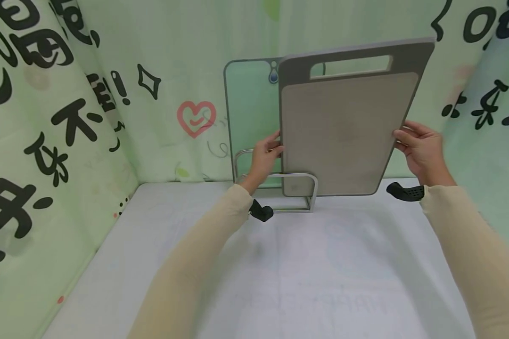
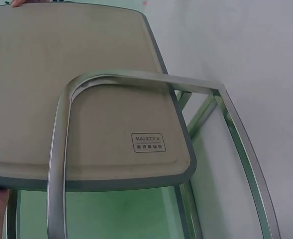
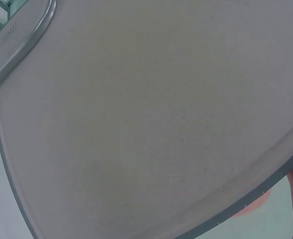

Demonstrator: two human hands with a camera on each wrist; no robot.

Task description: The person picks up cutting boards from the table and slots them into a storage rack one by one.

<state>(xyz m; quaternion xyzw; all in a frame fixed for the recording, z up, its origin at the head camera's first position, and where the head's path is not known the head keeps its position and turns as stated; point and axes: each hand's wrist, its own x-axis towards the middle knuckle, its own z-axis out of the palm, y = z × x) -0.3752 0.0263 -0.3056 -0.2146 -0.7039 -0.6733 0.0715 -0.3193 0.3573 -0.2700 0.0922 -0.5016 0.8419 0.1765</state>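
A beige cutting board [image 1: 348, 132] with a grey rim and a handle slot along its top is held upright, slightly tilted, between both hands. My left hand [image 1: 265, 157] pinches its left edge. My right hand [image 1: 422, 148] grips the right edge, thumb on the front face. The board's lower left corner is behind the front bar of a metal rack [image 2: 59, 149], and its right part extends past the rack. Behind it a translucent green board [image 1: 252, 108] stands in the rack, partly hidden. In the right wrist view the beige face [image 3: 151, 119] fills most of the picture.
The rack stands near the back edge of a white table [image 1: 301, 273]. A pale green curtain [image 1: 165, 37] with black lettering and a pink heart hangs behind and at both sides. Black wrist straps [image 1: 405, 192] sit at both cuffs.
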